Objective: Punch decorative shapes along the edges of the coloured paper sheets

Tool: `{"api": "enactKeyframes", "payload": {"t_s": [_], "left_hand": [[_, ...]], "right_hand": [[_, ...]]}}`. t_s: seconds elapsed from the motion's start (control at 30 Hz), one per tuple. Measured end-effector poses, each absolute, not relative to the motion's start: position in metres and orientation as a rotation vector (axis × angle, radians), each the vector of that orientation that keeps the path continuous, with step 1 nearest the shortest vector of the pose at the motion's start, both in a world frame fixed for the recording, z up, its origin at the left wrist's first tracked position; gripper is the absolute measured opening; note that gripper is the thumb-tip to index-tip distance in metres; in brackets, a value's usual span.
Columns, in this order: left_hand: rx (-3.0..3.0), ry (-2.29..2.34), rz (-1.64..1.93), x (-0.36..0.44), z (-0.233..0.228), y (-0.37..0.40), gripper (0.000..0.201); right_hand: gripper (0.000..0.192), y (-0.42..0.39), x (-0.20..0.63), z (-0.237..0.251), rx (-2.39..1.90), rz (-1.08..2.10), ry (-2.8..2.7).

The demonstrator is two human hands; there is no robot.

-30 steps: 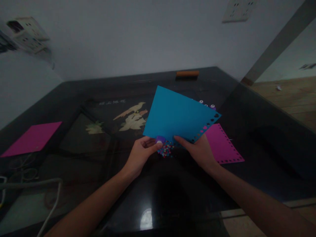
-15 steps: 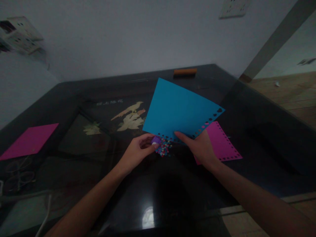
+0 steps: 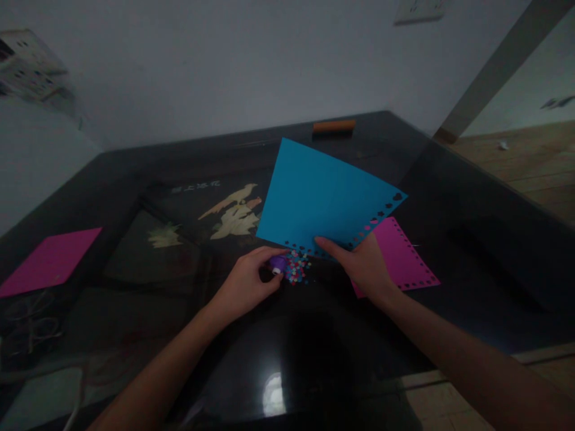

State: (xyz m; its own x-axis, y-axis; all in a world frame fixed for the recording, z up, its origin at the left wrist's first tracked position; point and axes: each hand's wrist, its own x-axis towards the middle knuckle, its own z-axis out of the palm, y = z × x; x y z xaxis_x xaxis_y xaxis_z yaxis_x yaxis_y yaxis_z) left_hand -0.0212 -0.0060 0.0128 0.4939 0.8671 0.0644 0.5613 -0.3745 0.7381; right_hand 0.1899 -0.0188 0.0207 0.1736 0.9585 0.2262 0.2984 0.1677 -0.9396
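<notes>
My right hand point(image 3: 366, 263) pinches a blue sheet of paper point(image 3: 326, 191) near its bottom corner, thumb on top. Small shapes are punched along the sheet's lower and right edges. In the curled fingers of my left hand point(image 3: 247, 275) is a small purple paper punch point(image 3: 278, 263) with a white part, right at the lower left edge of the blue sheet. A heap of tiny coloured paper cut-outs point(image 3: 297, 268) lies beside the punch. Partly covered by my right hand, a pink sheet with punched edges point(image 3: 401, 257) rests on the table.
Another pink sheet point(image 3: 51, 260) lies on the dark glossy table point(image 3: 305, 365) at the left, with a thin cord point(image 3: 33, 326) below it. An orange roll point(image 3: 333, 127) lies at the back by the wall. Leaf-like pictures point(image 3: 233, 215) show in the tabletop.
My left hand has shifted slightly left and down with the punch, its thumb now lower on it. The blue sheet stays in my right hand, nearly unmoved.
</notes>
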Motion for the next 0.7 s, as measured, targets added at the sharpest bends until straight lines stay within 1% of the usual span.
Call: {"api": "enactKeyframes", "payload": {"t_s": [0.23, 0.4, 0.6, 0.7], "left_hand": [[2.039, 1.17, 0.631, -0.0209, 0.0143, -0.0042, 0.04], [2.0, 1.152, 0.645, -0.0221, 0.0142, -0.0031, 0.041], [1.934, 1.2, 0.696, -0.0255, 0.0104, 0.0, 0.034], [1.838, 1.239, 0.729, -0.0257, 0.0096, 0.0015, 0.028]], "right_hand": [[0.021, -0.0196, 0.1901, 0.0229, -1.352, 0.784, -1.336], [0.026, -0.0189, 0.1901, 0.0226, -1.332, 0.786, -1.339], [0.028, -0.0188, 0.191, 0.0218, -1.346, 0.806, -1.316], [0.023, -0.0187, 0.1918, 0.0216, -1.297, 0.826, -1.317]]}}
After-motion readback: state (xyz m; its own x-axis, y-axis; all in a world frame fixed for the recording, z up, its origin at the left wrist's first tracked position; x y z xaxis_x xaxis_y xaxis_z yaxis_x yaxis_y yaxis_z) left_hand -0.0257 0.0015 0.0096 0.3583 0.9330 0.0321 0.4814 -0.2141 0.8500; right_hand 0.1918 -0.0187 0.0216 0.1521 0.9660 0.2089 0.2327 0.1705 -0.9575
